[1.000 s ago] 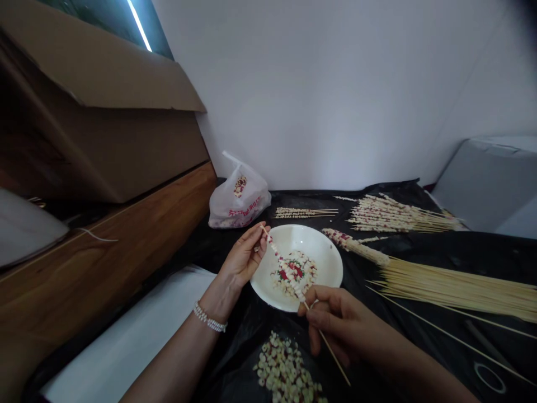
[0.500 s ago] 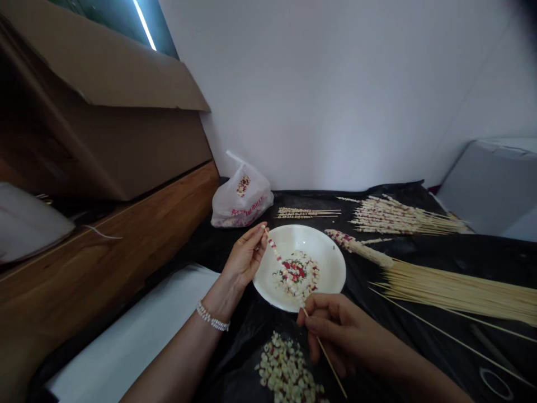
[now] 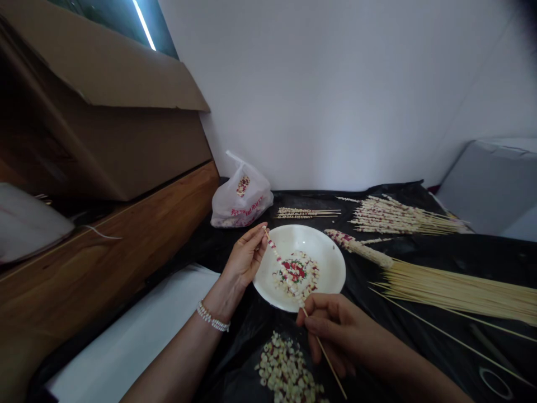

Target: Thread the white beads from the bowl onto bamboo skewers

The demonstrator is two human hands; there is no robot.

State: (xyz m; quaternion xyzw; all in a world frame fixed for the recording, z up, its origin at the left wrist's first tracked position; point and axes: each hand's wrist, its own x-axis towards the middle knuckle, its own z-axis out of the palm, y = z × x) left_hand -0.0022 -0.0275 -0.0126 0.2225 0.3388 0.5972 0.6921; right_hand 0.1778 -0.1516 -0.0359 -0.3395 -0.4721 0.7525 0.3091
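Note:
A thin wooden skewer (image 3: 325, 352) threaded with white and red corn kernels slants across the bowl. My right hand (image 3: 335, 327) pinches its shaft just below the kernels, the bare end running down past my fingers. At the upper tip, my left hand (image 3: 247, 252) has thumb and forefinger closed around a pale corn kernel against the skewer. Beneath the skewer is a white bowl (image 3: 331, 263) holding loose white and red kernels. More loose kernels (image 3: 287, 366) lie in a pile on the black sheet, left of my right hand.
Behind the bowl are a plastic bag (image 3: 243, 198) and some filled skewers (image 3: 296, 213). To the right lie a larger bundle of filled skewers (image 3: 390, 215), a partly stripped corn cob (image 3: 364, 250) and bare skewers (image 3: 457, 288). A cardboard box (image 3: 138, 134) stands left.
Almost nothing differs. Both hands keep their hold on the skewer, with only a tiny shift of the left fingertips at its upper end.

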